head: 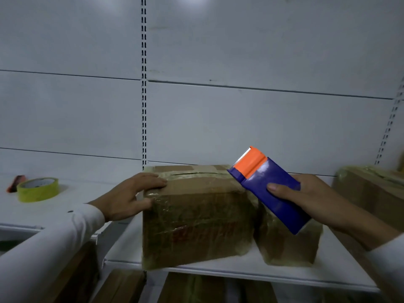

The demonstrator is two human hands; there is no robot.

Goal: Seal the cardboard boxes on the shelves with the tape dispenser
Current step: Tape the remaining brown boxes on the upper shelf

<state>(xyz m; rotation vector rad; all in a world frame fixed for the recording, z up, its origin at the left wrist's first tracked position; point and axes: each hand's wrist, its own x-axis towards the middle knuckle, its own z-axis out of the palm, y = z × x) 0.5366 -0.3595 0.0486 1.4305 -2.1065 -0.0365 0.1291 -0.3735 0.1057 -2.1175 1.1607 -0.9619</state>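
The fingers (150,179) of the left hand (129,197) lie nearly straight across the top left edge of the brown, tape-wrapped cardboard box (196,224), thumb down its near face, steadying rather than gripping it. The right hand (310,200) curls around the blue tape dispenser with an orange serrated head (269,186), thumb on its near face, holding it tilted in the air just above the box's right top corner, apparently not touching.

The white metal shelf (240,271) carries this box at its near edge, with another taped box (371,193) to the right.

The top seam shows a dark slit along the far side, so this box seems the one in hand, between strokes. The next move likely calls for lowering the blade end onto the seam and drawing along it.

A yellow-green tape roll (37,189) lies far left.
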